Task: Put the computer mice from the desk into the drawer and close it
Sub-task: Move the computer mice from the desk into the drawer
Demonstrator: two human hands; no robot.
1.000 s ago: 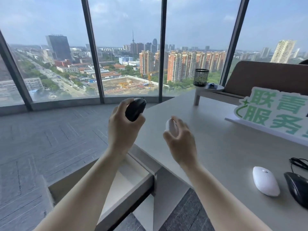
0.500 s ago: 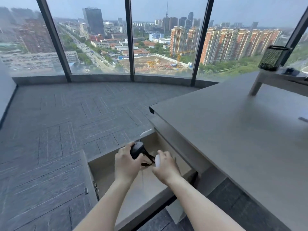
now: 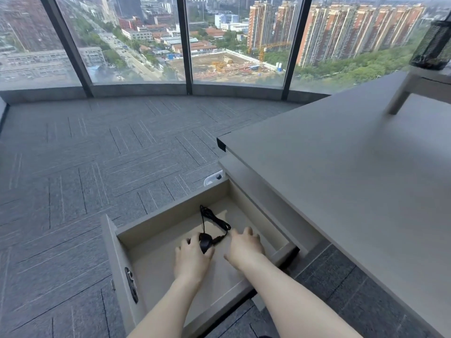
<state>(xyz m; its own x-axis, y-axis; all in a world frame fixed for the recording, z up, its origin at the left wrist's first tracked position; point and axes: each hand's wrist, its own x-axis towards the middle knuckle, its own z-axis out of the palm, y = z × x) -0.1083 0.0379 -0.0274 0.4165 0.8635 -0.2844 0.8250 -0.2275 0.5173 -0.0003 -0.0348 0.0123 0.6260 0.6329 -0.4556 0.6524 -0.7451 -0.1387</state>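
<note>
- Two bare forearms reach forward and down into the open drawer [image 3: 136,236], which is pulled out from under the desk [image 3: 341,181].
- The left hand [image 3: 192,259] lies low over the drawer floor, fingers curled round the black mouse [image 3: 204,243], which sits at or just above the floor.
- The right hand [image 3: 245,247] is palm down beside it, fingers spread and bent; whether it holds anything underneath I cannot tell, since the hand hides that spot.
- The mouse's black cable [image 3: 212,220] loops across the drawer floor beyond the hands, towards the back wall.
- A dark handle [image 3: 131,284] is set in the drawer front at the left.
- A small white fitting [image 3: 212,178] shows at the drawer's far corner under the desk edge.
- Farther off, grey carpet tiles [image 3: 97,154] run to the window [image 3: 234,40]; a black mesh pot [image 3: 434,45] stands on a riser at far right.
- Half a second ago both hands were higher in the drawer and a white mouse showed in the right hand; now they are lower and the white mouse is out of sight.
</note>
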